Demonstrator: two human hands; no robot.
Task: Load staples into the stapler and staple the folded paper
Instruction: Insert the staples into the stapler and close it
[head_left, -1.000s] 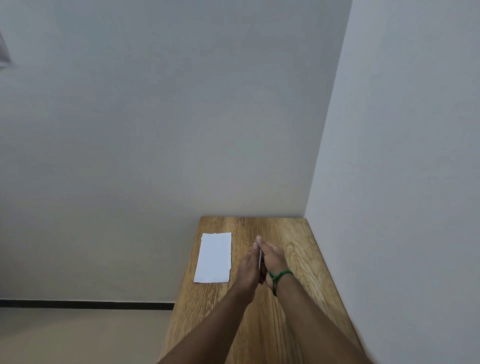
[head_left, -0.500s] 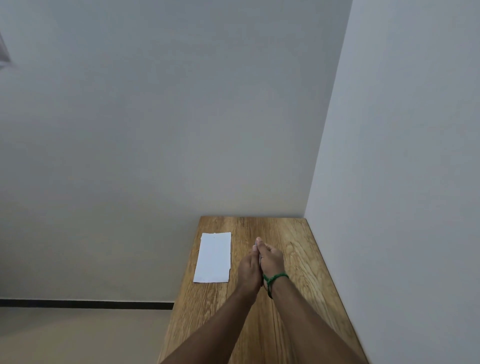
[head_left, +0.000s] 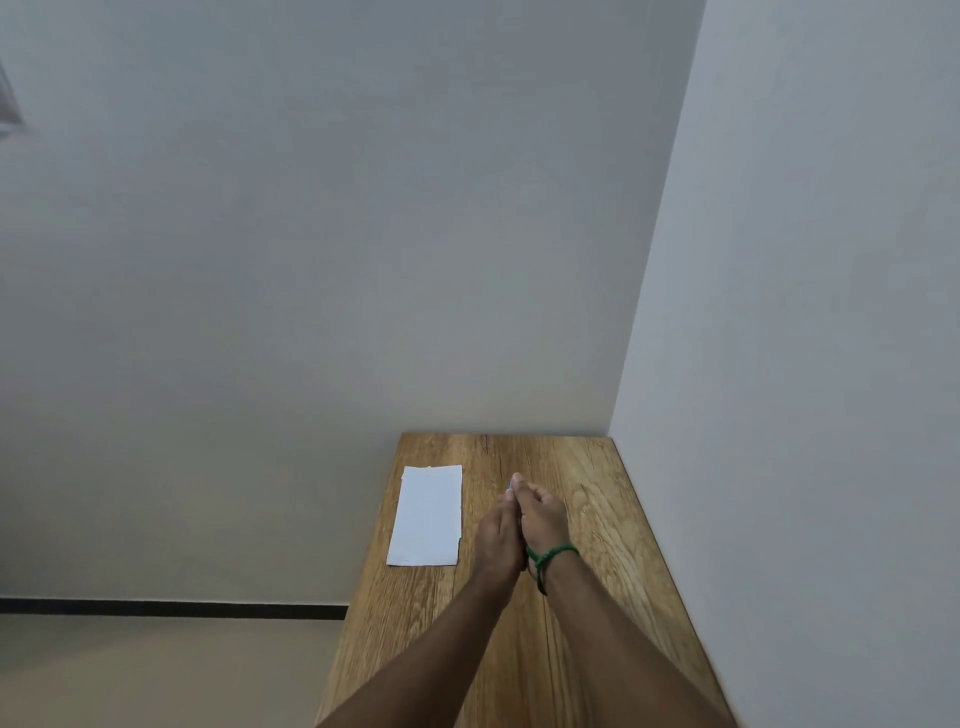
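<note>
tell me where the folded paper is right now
In the head view the folded paper lies flat by the table's left edge, just left of the left hand.

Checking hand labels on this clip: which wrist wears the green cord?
The wrist of the right hand, the one toward the side wall, wears the green cord; the left hand, nearer the folded paper, has a bare wrist.

Both your forearms reach forward from the near side and converge. Your left hand (head_left: 497, 538) and right hand (head_left: 544, 517) press side by side, backs up, fingers curled together around a small pale object (head_left: 510, 486) peeking out at the fingertips.
</note>
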